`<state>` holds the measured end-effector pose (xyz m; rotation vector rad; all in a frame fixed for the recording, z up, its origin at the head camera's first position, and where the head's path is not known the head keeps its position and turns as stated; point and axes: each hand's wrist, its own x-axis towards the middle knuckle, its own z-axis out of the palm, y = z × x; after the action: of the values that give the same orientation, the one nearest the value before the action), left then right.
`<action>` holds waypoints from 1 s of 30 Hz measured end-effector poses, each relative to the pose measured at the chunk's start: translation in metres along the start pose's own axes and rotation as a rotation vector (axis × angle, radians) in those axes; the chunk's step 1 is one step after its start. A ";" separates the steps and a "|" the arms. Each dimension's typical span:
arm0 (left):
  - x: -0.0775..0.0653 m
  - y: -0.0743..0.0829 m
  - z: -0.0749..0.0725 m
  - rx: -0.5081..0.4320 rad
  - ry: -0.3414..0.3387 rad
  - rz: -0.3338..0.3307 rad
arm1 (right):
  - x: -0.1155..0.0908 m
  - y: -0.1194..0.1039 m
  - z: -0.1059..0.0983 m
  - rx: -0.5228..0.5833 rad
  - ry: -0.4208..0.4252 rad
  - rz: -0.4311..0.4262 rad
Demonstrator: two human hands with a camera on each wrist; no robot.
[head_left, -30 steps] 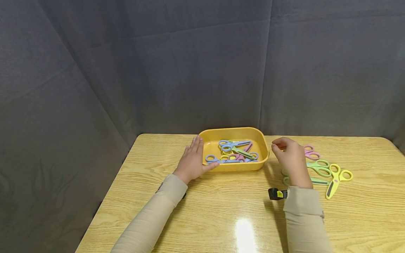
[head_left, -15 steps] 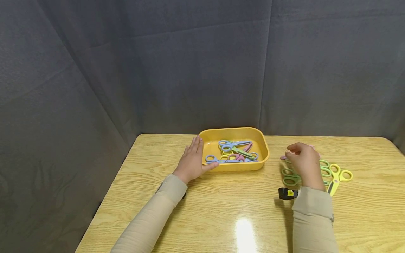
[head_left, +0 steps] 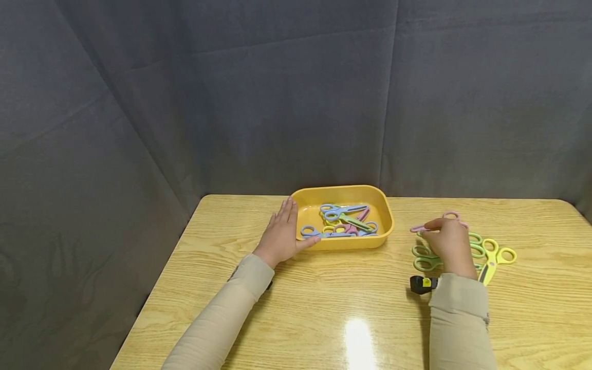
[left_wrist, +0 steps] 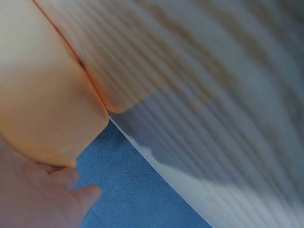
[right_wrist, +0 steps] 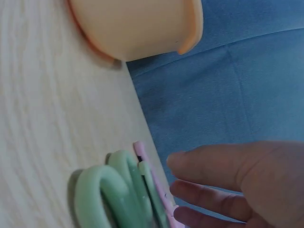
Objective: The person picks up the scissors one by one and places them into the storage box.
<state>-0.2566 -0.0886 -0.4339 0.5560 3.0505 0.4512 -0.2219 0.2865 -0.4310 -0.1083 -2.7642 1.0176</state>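
My left hand [head_left: 279, 234] rests with straight fingers along the left end of a yellow plastic tray [head_left: 351, 244], its thumb over the front rim. Inside lie several pairs of scissors, with blue scissors [head_left: 349, 209] on top. My right hand [head_left: 449, 244] hovers over a small group of scissors to the tray's right. Its thumb and fingertips are extended just beside pink scissors [right_wrist: 154, 178] and nothing is gripped. Green scissors [head_left: 426, 263] lie under and beside this hand, which hides part of them. Yellow scissors [head_left: 494, 261] lie just right of the hand.
A wooden table [head_left: 324, 313] carries everything. Its back edge runs close behind the tray, before a dark grey cloth [head_left: 296, 103]. A black wrist camera [head_left: 420, 284] juts out left of my right wrist, low over the table.
My right hand has moved right, from beside the tray's right end to above the pink and green scissors, and has come lower. My left hand and the tray have stayed put.
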 end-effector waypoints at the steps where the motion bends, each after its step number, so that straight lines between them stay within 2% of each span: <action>1: 0.000 0.000 0.000 0.001 -0.001 0.001 | 0.000 0.002 0.001 -0.003 -0.009 -0.003; 7: 0.001 -0.001 0.000 0.004 -0.005 -0.001 | 0.002 0.009 0.004 -0.005 -0.045 -0.009; 14: 0.001 -0.001 0.001 -0.012 0.000 0.005 | 0.001 0.011 0.007 0.023 -0.058 0.049; 26: 0.000 0.000 0.000 -0.012 -0.002 -0.001 | -0.001 0.010 0.007 -0.003 -0.085 0.046; 30: 0.000 0.000 0.001 -0.014 -0.002 -0.003 | -0.002 0.009 0.008 -0.015 -0.068 0.031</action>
<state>-0.2568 -0.0883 -0.4347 0.5501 3.0437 0.4712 -0.2216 0.2884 -0.4434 -0.1206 -2.8408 1.0265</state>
